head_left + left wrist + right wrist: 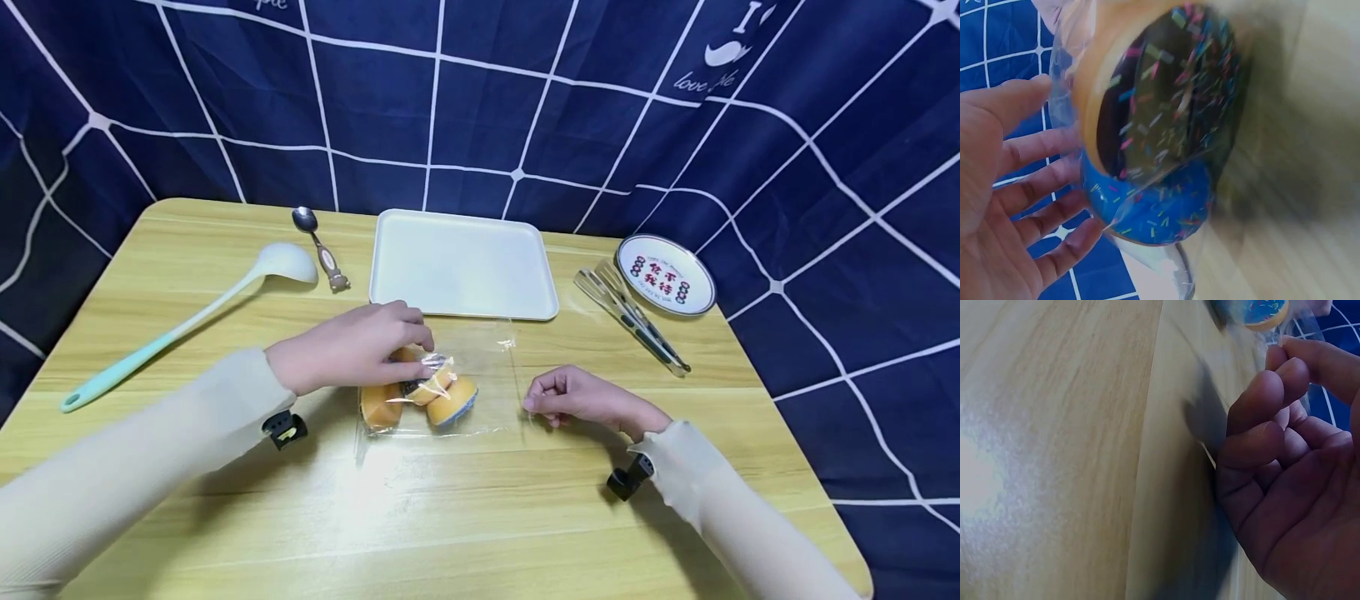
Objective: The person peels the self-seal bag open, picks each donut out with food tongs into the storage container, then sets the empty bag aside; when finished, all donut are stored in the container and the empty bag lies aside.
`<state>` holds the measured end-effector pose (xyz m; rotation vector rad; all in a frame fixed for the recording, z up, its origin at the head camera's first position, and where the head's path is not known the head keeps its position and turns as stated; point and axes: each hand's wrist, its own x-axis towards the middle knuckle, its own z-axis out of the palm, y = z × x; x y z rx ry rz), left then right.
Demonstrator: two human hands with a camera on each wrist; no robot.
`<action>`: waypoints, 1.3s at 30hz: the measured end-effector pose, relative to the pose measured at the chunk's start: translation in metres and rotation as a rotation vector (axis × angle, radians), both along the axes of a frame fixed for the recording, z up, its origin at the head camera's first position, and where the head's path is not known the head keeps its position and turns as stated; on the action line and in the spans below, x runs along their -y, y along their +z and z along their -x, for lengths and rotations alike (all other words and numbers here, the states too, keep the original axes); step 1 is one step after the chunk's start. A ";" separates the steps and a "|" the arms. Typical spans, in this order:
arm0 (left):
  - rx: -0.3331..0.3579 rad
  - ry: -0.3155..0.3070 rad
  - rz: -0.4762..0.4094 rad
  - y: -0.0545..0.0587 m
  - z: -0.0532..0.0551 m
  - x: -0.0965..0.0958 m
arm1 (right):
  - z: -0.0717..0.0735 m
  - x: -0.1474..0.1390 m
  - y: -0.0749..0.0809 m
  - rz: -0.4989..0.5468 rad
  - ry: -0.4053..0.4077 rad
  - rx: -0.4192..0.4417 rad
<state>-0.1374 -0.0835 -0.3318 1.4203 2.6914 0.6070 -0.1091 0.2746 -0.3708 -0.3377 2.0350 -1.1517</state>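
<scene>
In a clear plastic bag (pixel 491 379) on the table lie several doughnuts (pixel 452 400). The left wrist view shows a chocolate-topped doughnut (pixel 1154 100) and a blue-topped doughnut (pixel 1154 209), both with coloured sprinkles. My left hand (pixel 367 346) reaches over the bag's left part, its fingertips against the plastic beside the doughnuts and its fingers fairly straight and apart. At the bag's right edge, my right hand (pixel 577 400) pinches the plastic between thumb and forefinger, the other fingers curled in. Part of the doughnuts is hidden under the left hand in the head view.
A white tray (pixel 465 262) lies just behind the bag. To the left are a small spoon (pixel 324 250) and a long ladle (pixel 202 315) with a mint-green handle. Tongs (pixel 630 312) and a printed plate (pixel 665 275) lie at the back right, before the blue checked cloth (pixel 480 108).
</scene>
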 end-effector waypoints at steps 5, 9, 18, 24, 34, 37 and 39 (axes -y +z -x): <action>-0.042 -0.010 -0.024 -0.004 -0.006 0.002 | -0.001 0.001 0.002 -0.016 -0.010 -0.015; -0.033 0.006 -0.051 -0.005 -0.007 0.001 | 0.000 0.001 0.004 -0.014 -0.051 -0.029; 0.004 0.034 -0.062 -0.004 -0.009 -0.002 | -0.001 0.011 0.006 -0.032 -0.169 -0.392; 0.009 0.054 -0.070 -0.003 -0.010 -0.003 | -0.007 0.023 0.003 -0.119 0.051 -0.766; -0.045 0.091 -0.071 -0.001 -0.014 -0.008 | -0.004 0.030 -0.002 -0.320 0.230 -0.728; -0.068 0.111 -0.078 0.000 -0.016 -0.009 | -0.003 0.033 -0.003 -0.343 0.252 -0.705; -0.075 0.123 -0.086 0.000 -0.017 -0.009 | -0.002 0.034 -0.003 -0.347 0.259 -0.696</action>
